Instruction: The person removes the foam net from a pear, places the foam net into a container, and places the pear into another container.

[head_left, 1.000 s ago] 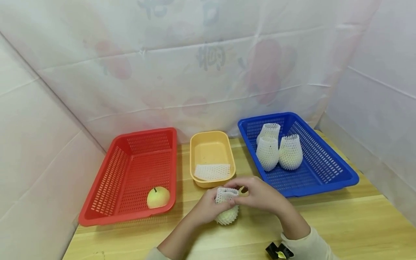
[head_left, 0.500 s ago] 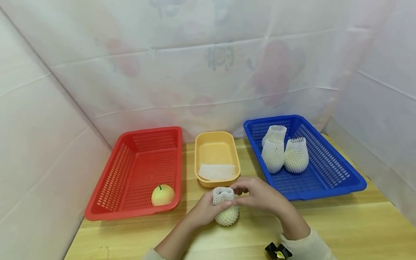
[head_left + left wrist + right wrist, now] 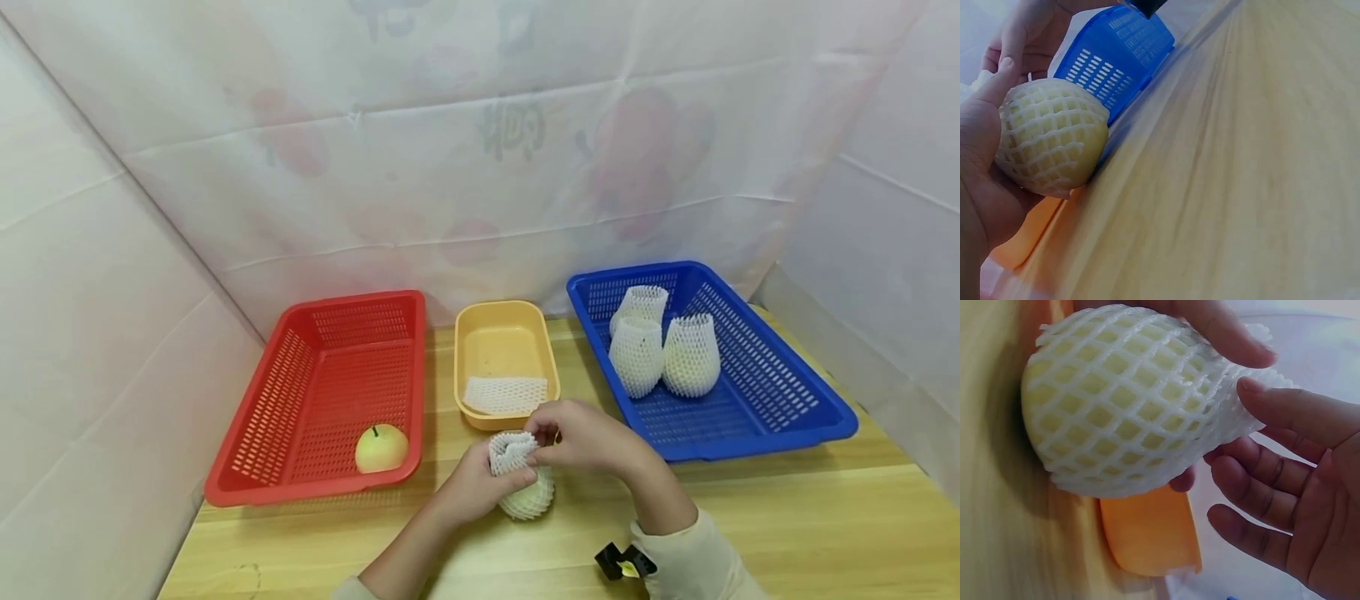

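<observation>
A pale yellow-green pear (image 3: pixel 1116 403) in a white foam net sleeve (image 3: pixel 506 450) stands on the table in front of the yellow tray. My left hand (image 3: pixel 474 485) grips it from the left, thumb across the net. At the sleeve's gathered top, my right hand (image 3: pixel 581 435) pinches the edge between thumb and index finger, its other fingers loosely curled, as the right wrist view shows. The net covers most of the fruit; a bare patch shows at its bottom end in the left wrist view. The pear's far side is hidden by my hands.
A red basket (image 3: pixel 315 492) at left holds one bare pear (image 3: pixel 381 448). The yellow tray (image 3: pixel 504 312) in the middle holds a flat foam net (image 3: pixel 504 395). In the blue basket (image 3: pixel 780 433) at right stand three netted pears (image 3: pixel 691 358). White cloth walls surround the table.
My right hand has shifted slightly left onto the sleeve's rim, and the sleeve's top now looks pinched inward. The left hand keeps its grip. The head view has swung a little to the left.
</observation>
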The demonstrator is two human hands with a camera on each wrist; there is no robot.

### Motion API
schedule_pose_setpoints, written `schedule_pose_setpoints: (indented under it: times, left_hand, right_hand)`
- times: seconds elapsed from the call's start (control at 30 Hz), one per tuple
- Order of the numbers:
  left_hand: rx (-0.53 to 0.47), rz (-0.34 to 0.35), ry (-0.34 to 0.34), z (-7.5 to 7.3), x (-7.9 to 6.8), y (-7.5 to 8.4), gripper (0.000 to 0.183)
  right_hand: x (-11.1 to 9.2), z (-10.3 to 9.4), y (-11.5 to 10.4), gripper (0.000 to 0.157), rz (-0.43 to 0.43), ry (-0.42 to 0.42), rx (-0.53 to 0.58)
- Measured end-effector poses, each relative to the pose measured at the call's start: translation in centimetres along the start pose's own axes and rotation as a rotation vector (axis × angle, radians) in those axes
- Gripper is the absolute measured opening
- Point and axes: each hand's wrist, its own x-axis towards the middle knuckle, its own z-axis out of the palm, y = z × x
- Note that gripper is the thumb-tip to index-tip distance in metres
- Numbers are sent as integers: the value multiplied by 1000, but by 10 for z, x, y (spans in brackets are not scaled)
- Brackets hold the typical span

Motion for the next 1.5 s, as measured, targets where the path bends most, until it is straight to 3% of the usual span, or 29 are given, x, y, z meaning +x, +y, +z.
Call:
schedule_pose_setpoints:
  times: [0.3, 0.5, 0.73, 1.0, 1.13, 1.23, 1.37, 1.5]
  left_hand:
    - [-1, 65, 40, 4, -2, 0, 34]
    - [50, 126, 75, 6, -2, 1, 31]
    - [90, 173, 101, 4, -1, 0, 30]
    - [49, 120, 99, 2, -3, 1, 28]
    - [49, 53, 77, -1, -4, 2, 31]
    - [60, -2, 39, -4, -6, 3, 39]
    - [75, -19, -22, -10, -10, 2, 50]
    - [99, -17, -16, -12, -11, 0, 46]
  right_hand:
    - [-5, 3, 7, 13, -25, 24, 44]
    - [-7, 5, 7, 15, -31, 31, 77]
    - [-7, 6, 6, 12, -40, 79, 37]
    - [-5, 9, 6, 14, -39, 135, -1]
    - [-6, 9, 7, 16, -35, 130, -3]
    - [-7, 8, 7, 18, -25, 99, 17]
    - [-8, 7, 6, 27, 21, 12, 49]
    - [-9, 6, 5, 38, 43, -63, 28]
